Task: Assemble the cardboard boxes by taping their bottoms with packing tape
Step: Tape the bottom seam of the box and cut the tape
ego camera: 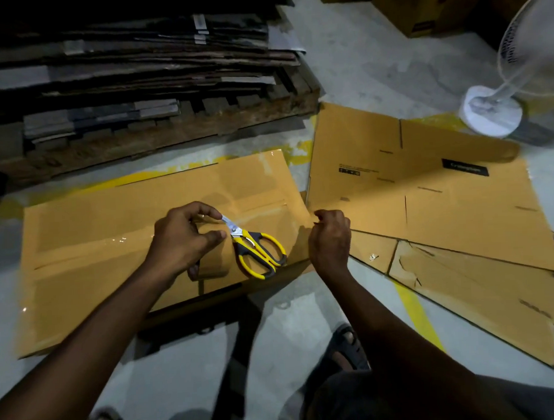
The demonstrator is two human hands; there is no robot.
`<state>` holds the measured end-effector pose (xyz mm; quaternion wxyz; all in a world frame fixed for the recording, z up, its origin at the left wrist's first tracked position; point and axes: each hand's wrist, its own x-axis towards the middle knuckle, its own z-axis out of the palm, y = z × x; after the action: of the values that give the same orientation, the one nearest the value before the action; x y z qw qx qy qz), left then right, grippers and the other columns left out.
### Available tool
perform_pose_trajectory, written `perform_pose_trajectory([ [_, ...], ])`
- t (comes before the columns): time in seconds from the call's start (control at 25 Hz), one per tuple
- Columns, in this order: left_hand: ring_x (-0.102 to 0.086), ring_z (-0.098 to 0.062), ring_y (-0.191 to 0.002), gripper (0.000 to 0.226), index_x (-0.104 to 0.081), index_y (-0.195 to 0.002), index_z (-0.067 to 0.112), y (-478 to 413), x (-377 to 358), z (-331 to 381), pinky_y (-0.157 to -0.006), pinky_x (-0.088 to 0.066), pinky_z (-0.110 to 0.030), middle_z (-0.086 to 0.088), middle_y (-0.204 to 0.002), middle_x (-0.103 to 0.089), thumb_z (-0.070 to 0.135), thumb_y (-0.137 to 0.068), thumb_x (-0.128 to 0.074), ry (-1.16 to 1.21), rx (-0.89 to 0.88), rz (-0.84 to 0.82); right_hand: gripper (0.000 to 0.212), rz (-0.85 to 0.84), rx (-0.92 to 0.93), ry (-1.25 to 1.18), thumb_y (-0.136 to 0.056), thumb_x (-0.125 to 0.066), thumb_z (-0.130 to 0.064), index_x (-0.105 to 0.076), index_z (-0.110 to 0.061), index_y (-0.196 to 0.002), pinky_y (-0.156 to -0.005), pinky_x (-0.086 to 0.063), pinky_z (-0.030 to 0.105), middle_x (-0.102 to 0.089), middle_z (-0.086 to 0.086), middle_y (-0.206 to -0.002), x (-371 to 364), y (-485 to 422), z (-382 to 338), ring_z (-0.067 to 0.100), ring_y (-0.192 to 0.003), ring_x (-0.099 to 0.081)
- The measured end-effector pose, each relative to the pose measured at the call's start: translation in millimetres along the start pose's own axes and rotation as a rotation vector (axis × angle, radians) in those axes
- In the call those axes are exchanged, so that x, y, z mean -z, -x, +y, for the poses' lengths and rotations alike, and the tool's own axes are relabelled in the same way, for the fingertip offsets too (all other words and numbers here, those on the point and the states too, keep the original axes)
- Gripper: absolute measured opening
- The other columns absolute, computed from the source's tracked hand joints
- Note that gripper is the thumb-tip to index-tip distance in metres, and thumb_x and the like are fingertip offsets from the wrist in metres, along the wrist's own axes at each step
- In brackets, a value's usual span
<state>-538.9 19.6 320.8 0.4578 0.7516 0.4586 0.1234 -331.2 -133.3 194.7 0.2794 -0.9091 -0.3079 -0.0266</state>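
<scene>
A tan cardboard box (112, 248) lies on the floor in front of me with its bottom flaps up, and glossy clear tape (263, 207) runs across them. Yellow-and-grey scissors (258, 252) rest on the box with their blades closed. My left hand (178, 242) pinches those blades between forefinger and thumb. At the box's right edge, my right hand (331, 239) is closed in a pinch where the tape end comes over the edge. No tape roll is in view.
A flattened printed box (427, 187) lies to the right on top of a torn flat sheet (479, 296). Behind stands a wooden pallet stacked with flat cartons (137, 89). A white pedestal fan (490, 111) is at far right. My sandalled foot (348, 343) is on the concrete floor.
</scene>
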Motion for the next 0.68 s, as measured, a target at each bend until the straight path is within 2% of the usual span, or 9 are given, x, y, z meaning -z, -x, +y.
perform_pose_trajectory([
  [0.12,-0.063,-0.02,-0.069,0.022,-0.068,-0.086,0.03,4,3,2,-0.043,-0.052,-0.035,-0.01,-0.083,-0.07,0.015,-0.075,-0.08,0.004,0.009,-0.006,0.029,-0.091,-0.092,-0.09,-0.089,-0.047,-0.012,-0.075,-0.009,-0.098,-0.08,-0.051,0.037,-0.073,0.011,-0.097,15,-3,13,0.031,-0.091,-0.064],
  [0.28,-0.061,-0.016,-0.078,0.023,-0.068,-0.085,0.031,10,-1,5,-0.045,-0.053,-0.041,-0.012,-0.088,-0.07,0.015,-0.074,-0.08,0.011,0.007,-0.011,0.023,-0.196,-0.052,-0.005,-0.091,-0.061,-0.025,-0.072,-0.007,-0.099,-0.073,-0.053,0.037,-0.073,0.014,-0.091,10,15,11,0.032,-0.084,-0.067],
  [0.48,-0.06,-0.013,-0.083,0.024,-0.068,-0.086,0.031,11,-5,7,-0.049,-0.055,-0.043,-0.009,-0.094,-0.069,0.015,-0.074,-0.08,0.002,0.008,-0.004,0.038,-0.373,-0.029,0.179,-0.103,-0.038,-0.035,-0.062,-0.006,-0.102,-0.077,-0.052,0.041,-0.068,0.019,-0.096,1,30,9,0.039,-0.092,-0.064],
  [0.56,-0.062,-0.017,-0.072,0.025,-0.067,-0.085,0.034,12,-8,9,-0.05,-0.053,-0.038,-0.004,-0.097,-0.068,0.014,-0.075,-0.08,-0.009,0.005,-0.012,0.047,-0.435,-0.11,0.169,-0.103,-0.035,-0.042,-0.064,-0.005,-0.103,-0.082,-0.052,0.043,-0.068,0.02,-0.101,3,21,13,0.039,-0.097,-0.063],
  [0.6,-0.061,-0.02,-0.068,0.025,-0.067,-0.085,0.034,11,-7,10,-0.05,-0.053,-0.038,-0.005,-0.097,-0.068,0.015,-0.075,-0.08,-0.011,0.005,-0.012,0.047,-0.429,-0.141,0.124,-0.101,-0.038,-0.043,-0.064,-0.004,-0.107,-0.083,-0.052,0.043,-0.068,0.021,-0.103,3,15,13,0.039,-0.099,-0.063],
  [0.68,-0.06,-0.022,-0.076,0.023,-0.068,-0.088,0.031,9,-7,9,-0.048,-0.055,-0.044,-0.009,-0.095,-0.068,0.015,-0.076,-0.079,0.001,0.013,0.002,0.041,-0.348,-0.087,-0.011,-0.099,-0.048,-0.034,-0.058,-0.001,-0.121,-0.083,-0.051,0.042,-0.067,0.023,-0.108,0,3,4,0.04,-0.102,-0.062],
])
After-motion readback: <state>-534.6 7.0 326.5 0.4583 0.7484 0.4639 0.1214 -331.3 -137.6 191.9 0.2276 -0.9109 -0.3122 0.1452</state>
